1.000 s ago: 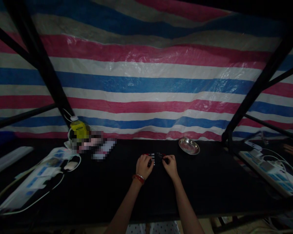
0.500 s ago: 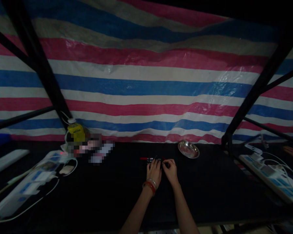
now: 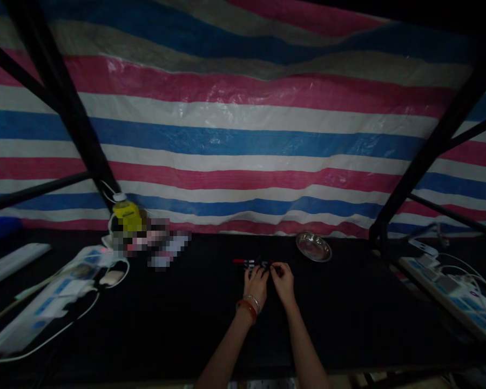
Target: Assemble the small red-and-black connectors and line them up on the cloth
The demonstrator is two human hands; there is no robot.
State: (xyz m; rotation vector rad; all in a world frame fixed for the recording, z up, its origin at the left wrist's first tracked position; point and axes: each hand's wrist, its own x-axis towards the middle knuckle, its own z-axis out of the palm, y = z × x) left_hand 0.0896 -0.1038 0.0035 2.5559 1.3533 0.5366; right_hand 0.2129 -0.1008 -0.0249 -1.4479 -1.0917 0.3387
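Observation:
Small dark, red-ended pens or markers [image 3: 238,261] lie side by side on the black table [image 3: 178,324], just beyond my hands. My left hand [image 3: 256,285], with a red bangle and a silver one on its wrist, rests over their near side with its fingers spread. To its right, my right hand [image 3: 284,279] has thumb and index finger pinched together at the red right end of one. What exactly it pinches is too small and dark to make out.
A round metal dish [image 3: 313,247] lies behind and right of my hands. Power strips with white cables stand left [image 3: 51,308] and right [image 3: 449,292]. At the back left are a yellow bottle [image 3: 128,214] and blurred items. Black frame bars slope up on both sides.
The view has shifted slightly. My left fingers have drawn back a little from the pens, showing more of them. My right hand stays pinched in nearly the same place.

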